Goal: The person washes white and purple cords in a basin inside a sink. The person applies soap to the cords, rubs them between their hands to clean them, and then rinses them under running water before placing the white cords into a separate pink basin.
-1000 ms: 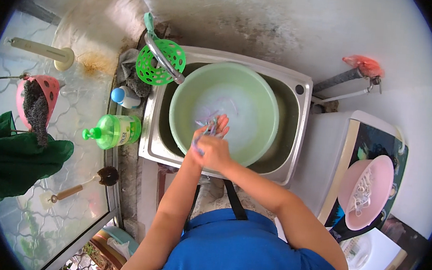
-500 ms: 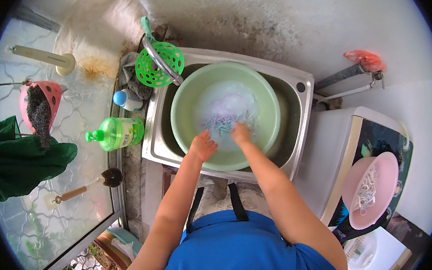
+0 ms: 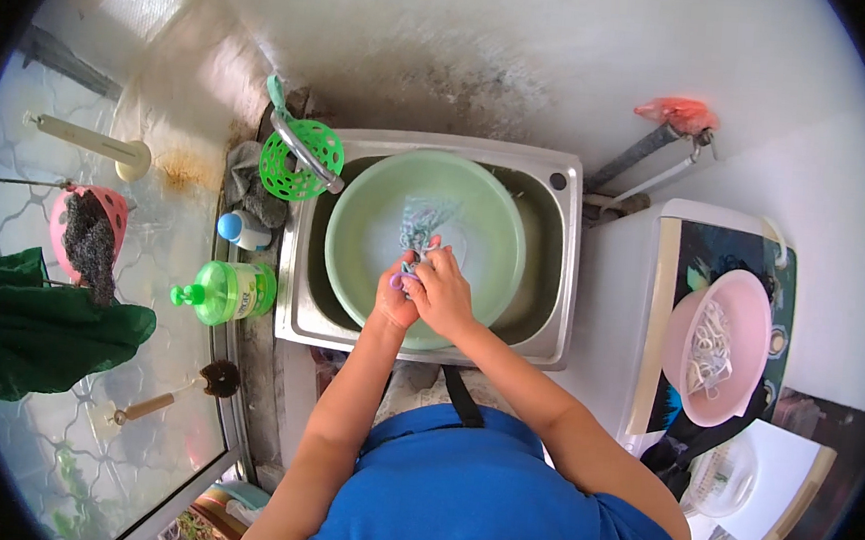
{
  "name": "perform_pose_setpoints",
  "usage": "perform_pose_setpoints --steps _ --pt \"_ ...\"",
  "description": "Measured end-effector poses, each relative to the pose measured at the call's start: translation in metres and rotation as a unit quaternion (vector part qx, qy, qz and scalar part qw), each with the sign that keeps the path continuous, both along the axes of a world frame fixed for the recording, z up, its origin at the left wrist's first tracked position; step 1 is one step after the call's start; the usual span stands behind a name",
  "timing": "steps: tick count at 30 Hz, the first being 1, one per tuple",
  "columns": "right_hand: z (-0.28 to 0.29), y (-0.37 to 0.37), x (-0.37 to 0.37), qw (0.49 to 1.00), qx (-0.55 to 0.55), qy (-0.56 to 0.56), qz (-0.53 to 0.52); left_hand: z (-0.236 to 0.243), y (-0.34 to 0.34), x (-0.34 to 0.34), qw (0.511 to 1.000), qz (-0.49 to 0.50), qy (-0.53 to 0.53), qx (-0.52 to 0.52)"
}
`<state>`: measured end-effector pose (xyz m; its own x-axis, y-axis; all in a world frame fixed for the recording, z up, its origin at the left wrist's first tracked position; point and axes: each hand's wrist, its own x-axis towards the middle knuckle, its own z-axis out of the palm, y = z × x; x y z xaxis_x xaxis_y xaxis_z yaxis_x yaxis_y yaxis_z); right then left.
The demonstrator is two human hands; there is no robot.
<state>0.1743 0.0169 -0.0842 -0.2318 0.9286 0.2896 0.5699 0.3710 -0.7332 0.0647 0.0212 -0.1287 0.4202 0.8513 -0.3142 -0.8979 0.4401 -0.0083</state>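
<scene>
A green plastic basin (image 3: pixel 496 300) sits inside the metal sink (image 3: pixel 295 306) and holds cloudy water. Over its near half, my left hand (image 3: pixel 396 302) and my right hand (image 3: pixel 443 293) are close together, both closed on a bundle of thin teal, white and purple cords (image 3: pixel 423 219). Its far end spreads out beyond my fingers over the water. A purple loop sticks out between the hands at the near end. My fingers partly hide the middle of the bundle.
Left of the sink stand a green pump bottle (image 3: pixel 225 293) and a blue-capped bottle (image 3: pixel 245 229). A green perforated basket (image 3: pixel 287 172) hangs by the faucet (image 3: pixel 305 153). At right, a pink basin (image 3: pixel 684 333) with white cords rests on a white appliance (image 3: pixel 616 293).
Both hands have come together and now grip the cord bundle, which has been lifted from the soapy water. Before, my left hand was open at the near rim. The view has shifted slightly.
</scene>
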Motion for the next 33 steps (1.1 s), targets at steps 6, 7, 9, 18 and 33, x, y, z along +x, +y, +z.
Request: perform_pose_setpoints --steps 6,7,9,18,33 --pt "0.053 -0.012 0.015 0.994 0.014 -0.099 -0.050 0.029 0.018 0.007 0.995 -0.096 -0.015 0.009" --pt "0.065 -0.015 0.018 0.992 0.044 -0.117 -0.026 0.017 0.019 0.005 0.997 -0.075 0.010 -0.002" --pt "0.082 -0.017 0.031 0.986 0.066 -0.148 -0.032 0.034 0.020 0.021 0.995 -0.066 -0.022 -0.070" --pt "-0.060 0.022 0.089 0.755 -0.394 0.488 -0.189 0.085 0.024 0.053 0.979 -0.194 -0.007 -0.059" --pt "0.051 0.042 0.052 0.850 -0.303 0.422 0.091 0.077 0.003 0.034 0.977 -0.109 0.144 -0.110"
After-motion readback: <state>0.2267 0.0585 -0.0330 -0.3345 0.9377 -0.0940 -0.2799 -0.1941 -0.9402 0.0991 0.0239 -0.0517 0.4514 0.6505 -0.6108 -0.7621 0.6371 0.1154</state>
